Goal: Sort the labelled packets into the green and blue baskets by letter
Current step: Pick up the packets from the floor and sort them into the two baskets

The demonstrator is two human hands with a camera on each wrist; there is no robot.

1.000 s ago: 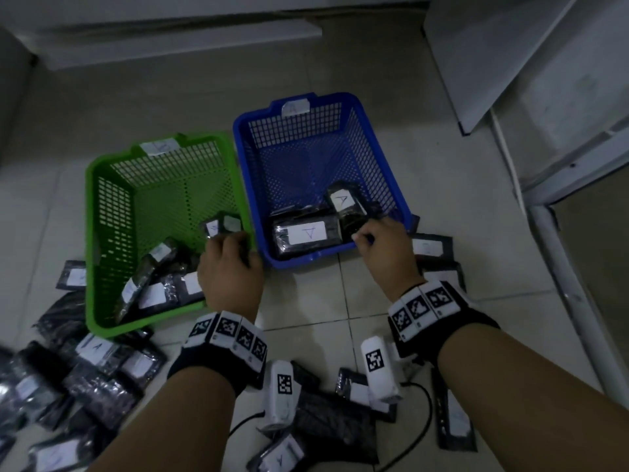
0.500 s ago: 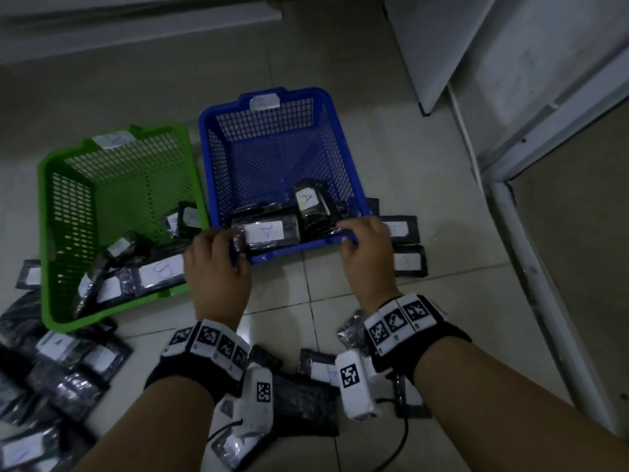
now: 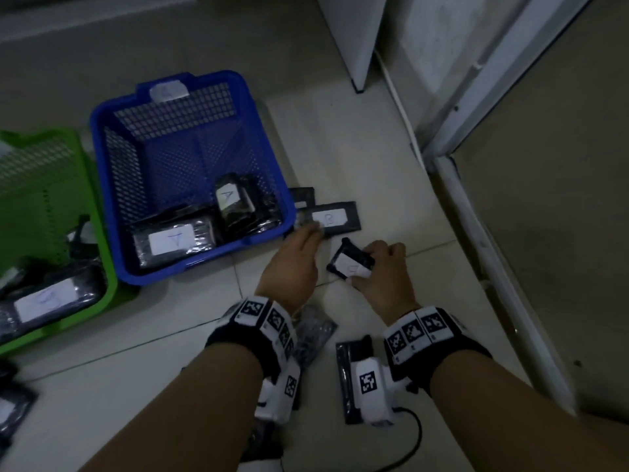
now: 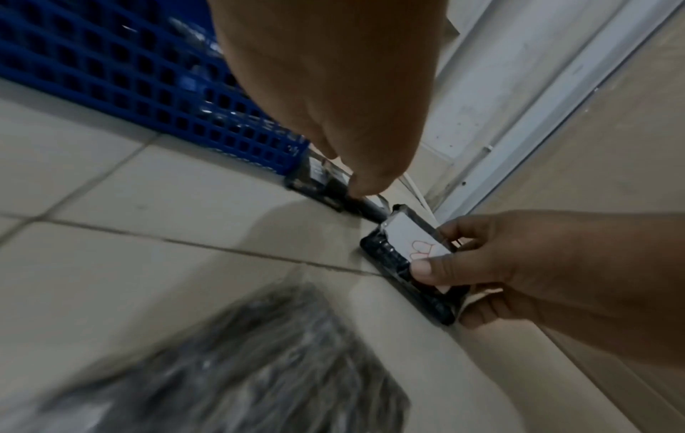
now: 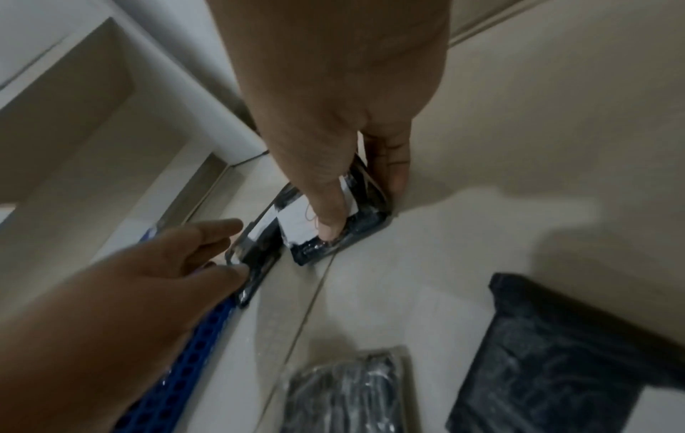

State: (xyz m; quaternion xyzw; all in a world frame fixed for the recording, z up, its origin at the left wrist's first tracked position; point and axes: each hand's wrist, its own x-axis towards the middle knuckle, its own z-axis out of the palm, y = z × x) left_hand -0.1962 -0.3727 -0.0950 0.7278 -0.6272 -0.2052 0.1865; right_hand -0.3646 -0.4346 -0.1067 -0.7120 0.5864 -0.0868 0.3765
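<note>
The blue basket [image 3: 112, 172] holds black packets labelled A [image 3: 227, 198]. The green basket [image 3: 102, 253] at the far left holds more packets. On the floor right of the blue basket lies a black packet labelled B [image 3: 335, 218]. My left hand [image 3: 311, 233] reaches to its left end with straight fingers [image 5: 219, 231] that touch it [image 4: 333, 187]. My right hand [image 3: 362, 267] grips a second black packet [image 3: 350, 262] just off the floor, thumb [image 5: 330, 216] pressed on its white label [image 4: 407, 234], fingers round the far edge. That label's letter is partly covered.
More black packets lie on the tiles under my wrists [image 3: 313, 335] [image 3: 347, 376] and at the far left [image 3: 13, 403]. Another packet [image 3: 301, 197] sticks out behind the B packet. A white door frame [image 3: 476, 233] and a cabinet corner [image 3: 357, 46] bound the right side.
Both hands left the blue basket's front rim and moved right to the floor packets. The right hand has picked one up; the left has reached the B packet. The view swung right.
</note>
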